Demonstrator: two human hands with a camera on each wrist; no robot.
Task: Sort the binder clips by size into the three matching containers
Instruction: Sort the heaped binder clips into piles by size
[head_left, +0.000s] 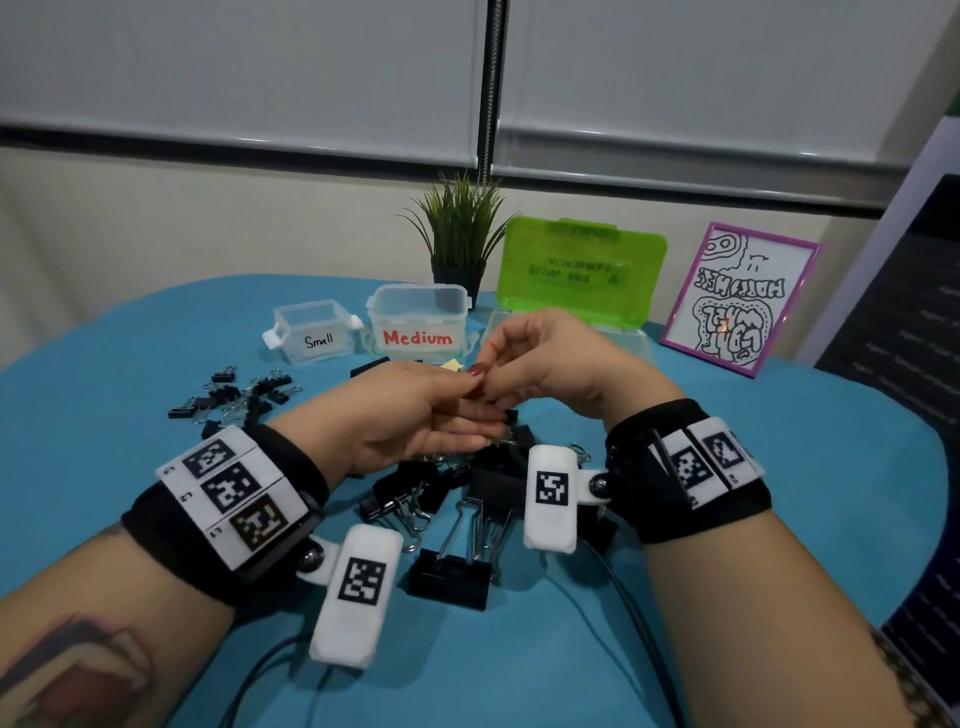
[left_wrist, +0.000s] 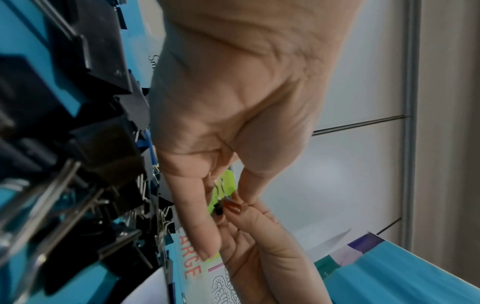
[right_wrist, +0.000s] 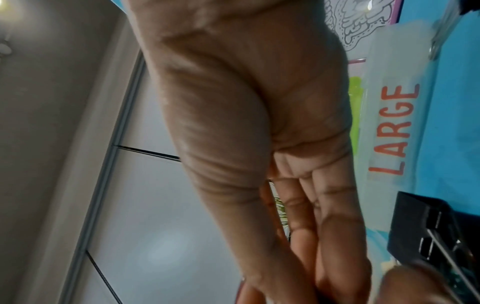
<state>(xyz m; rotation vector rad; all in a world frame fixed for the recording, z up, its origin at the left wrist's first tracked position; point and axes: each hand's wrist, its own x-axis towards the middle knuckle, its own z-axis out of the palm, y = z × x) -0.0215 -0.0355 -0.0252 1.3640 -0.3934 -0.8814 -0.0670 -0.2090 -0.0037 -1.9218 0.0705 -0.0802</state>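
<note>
Head view looks down; wrist views close, sideways, sharing LARGE container (right_wrist: 397, 127).

Black wristbands (head_left: 670, 467) — white coded tags (head_left: 236, 491) — tattooed forearms.

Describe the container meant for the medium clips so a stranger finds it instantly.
On the blue table, look at the far row of boxes in front of the green potted plant. It is the clear plastic tub in the middle, taller than the small clear box on its left, marked "Medium" in red.
</note>
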